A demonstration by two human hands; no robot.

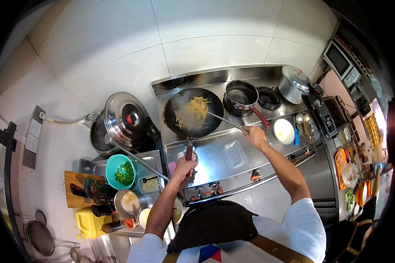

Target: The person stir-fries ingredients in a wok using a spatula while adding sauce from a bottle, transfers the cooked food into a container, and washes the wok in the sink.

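Food (195,109) steams in the wok (216,107), ahead of the left hand (183,168), which grips the handle (189,152); the right hand (254,136) grasps a tool (228,121); too hard a stir could fling some out.

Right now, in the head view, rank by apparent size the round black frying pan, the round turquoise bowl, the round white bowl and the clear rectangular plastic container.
1. Round black frying pan
2. Round turquoise bowl
Round white bowl and clear rectangular plastic container: too alike to rank.
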